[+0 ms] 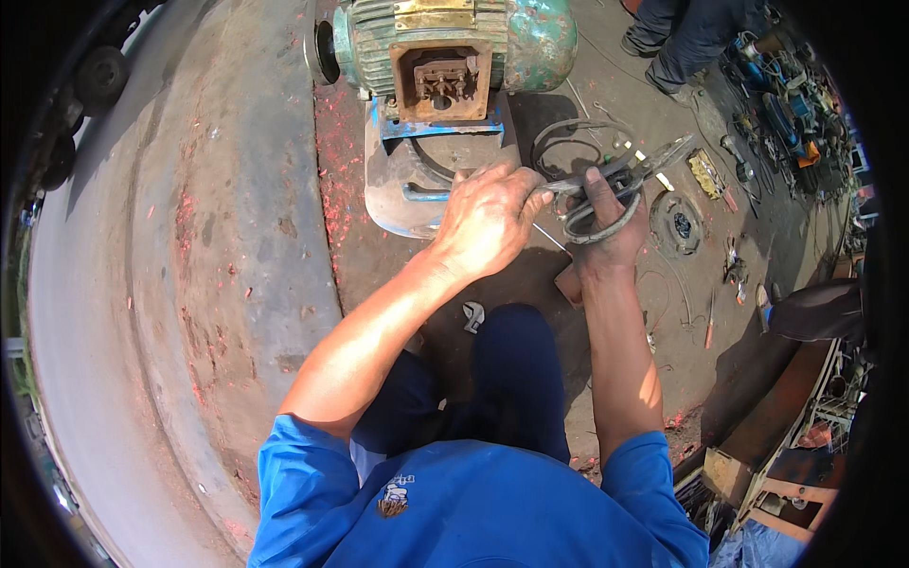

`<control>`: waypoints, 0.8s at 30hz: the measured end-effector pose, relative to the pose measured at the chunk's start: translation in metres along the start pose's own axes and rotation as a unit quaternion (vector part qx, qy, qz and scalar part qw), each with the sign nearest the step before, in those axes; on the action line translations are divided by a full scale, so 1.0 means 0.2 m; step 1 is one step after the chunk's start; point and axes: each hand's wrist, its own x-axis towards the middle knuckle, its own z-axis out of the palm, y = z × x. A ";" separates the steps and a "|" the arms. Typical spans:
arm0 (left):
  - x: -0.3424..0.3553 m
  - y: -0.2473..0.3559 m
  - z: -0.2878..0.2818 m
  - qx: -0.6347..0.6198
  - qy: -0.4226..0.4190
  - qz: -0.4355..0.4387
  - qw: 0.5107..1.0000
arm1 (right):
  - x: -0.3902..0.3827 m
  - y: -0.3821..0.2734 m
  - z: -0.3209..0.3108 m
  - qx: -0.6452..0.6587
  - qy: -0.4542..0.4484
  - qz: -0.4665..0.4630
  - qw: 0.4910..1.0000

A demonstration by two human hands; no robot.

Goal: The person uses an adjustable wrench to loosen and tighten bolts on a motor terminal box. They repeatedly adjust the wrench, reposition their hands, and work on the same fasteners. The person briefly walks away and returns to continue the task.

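Note:
My left hand (497, 213) is closed around a black cable (565, 186) in front of a worn green electric motor (542, 47). The cable runs on toward my right hand (611, 227), where the fingers cover part of it. That hand is wrapped round a pair of dark scissors (667, 157) with large loop handles. Their blades point up and to the right, away from my left hand. The motor's terminal box (402, 80) is uncovered, showing rusty terminals inside. Whether the scissors touch the cable is hard to see.
An adjustable wrench (473, 316) lies by my knee. Right of my hands are a round metal cover (699, 227), a wire brush (706, 174) and a screwdriver (709, 327). Tools and parts are heaped farther right, near a person's legs (674, 57). A concrete kerb (275, 189) runs along the left.

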 end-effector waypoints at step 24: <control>-0.03 -0.34 -0.11 -0.123 0.186 -0.181 0.958 | 0.49 0.03 0.50 -0.032 -0.043 -0.096 0.994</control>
